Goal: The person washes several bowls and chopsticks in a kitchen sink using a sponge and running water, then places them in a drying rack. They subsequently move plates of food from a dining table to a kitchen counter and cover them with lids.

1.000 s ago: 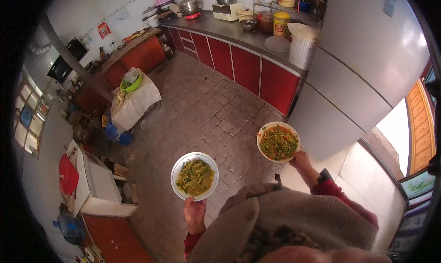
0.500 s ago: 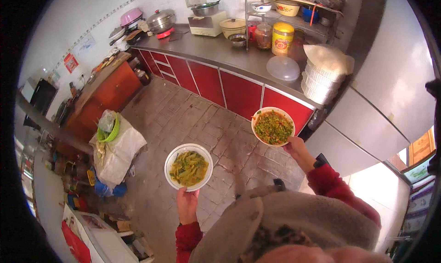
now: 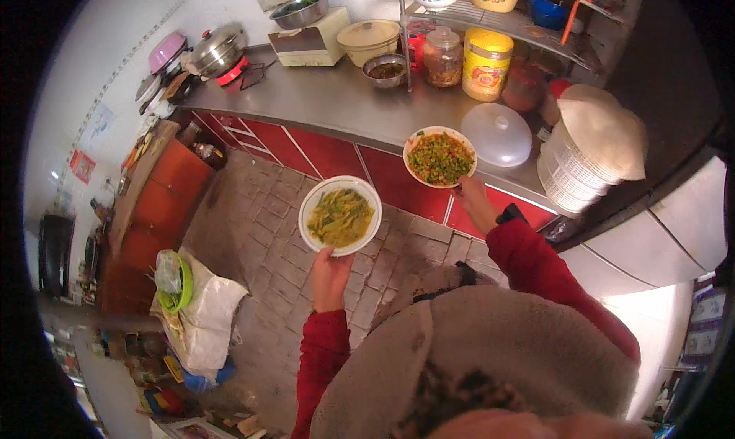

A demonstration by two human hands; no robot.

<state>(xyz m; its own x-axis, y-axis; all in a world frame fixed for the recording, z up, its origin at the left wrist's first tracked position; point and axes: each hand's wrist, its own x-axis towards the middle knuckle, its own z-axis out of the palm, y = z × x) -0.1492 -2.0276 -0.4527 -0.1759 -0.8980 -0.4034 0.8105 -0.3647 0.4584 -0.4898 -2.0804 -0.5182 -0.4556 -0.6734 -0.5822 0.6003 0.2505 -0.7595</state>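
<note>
My left hand (image 3: 331, 274) grips the near rim of a white plate (image 3: 367, 238) heaped with yellow-green cooked vegetables (image 3: 341, 216). Its thumb lies on the rim and the other fingers are mostly hidden beneath. Farther right, my right hand (image 3: 476, 201) holds a white bowl (image 3: 409, 146) by its lower right edge. Chopped green and red-orange food (image 3: 440, 158) fills that bowl. Both dishes are held about level in the air. In the picture the bowl overlaps the front edge of the steel counter (image 3: 321, 94); whether it touches cannot be told.
On the counter stand a translucent domed lid (image 3: 498, 135), stacked white baskets (image 3: 574, 159), a yellow tub (image 3: 487, 63), a glass jar (image 3: 442, 58) and a small metal bowl (image 3: 385, 70). Red cabinets (image 3: 321, 148) run below. A cloth-covered stand with a green basket (image 3: 182, 284) is at left.
The counter is closer in view. Relative to it, both dishes have moved forward, and the bowl has come up to the counter's front edge. Both hands keep their grip.
</note>
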